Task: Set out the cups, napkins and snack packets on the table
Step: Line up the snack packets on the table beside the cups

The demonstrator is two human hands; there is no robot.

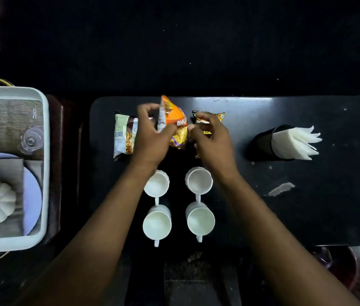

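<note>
Black table [307, 206] has loads of free room on its right half and far edge, and the white tray [45, 151] sits off its left end. Napkins [293, 143] are fanned in a holder on the right, and 4 cups [157, 224] make a 2x2 block near the front. Looks like the snack step: left hand [150, 138] pinches the orange packet [174, 120], tilted up between the green packet [124, 135] and yellow packet [216, 115]. Right hand [212, 140] curls at its edge, can't tell if it's gripping. Next, I reckon, lay it flat in that tight gap without nudging the neighbours.
</note>
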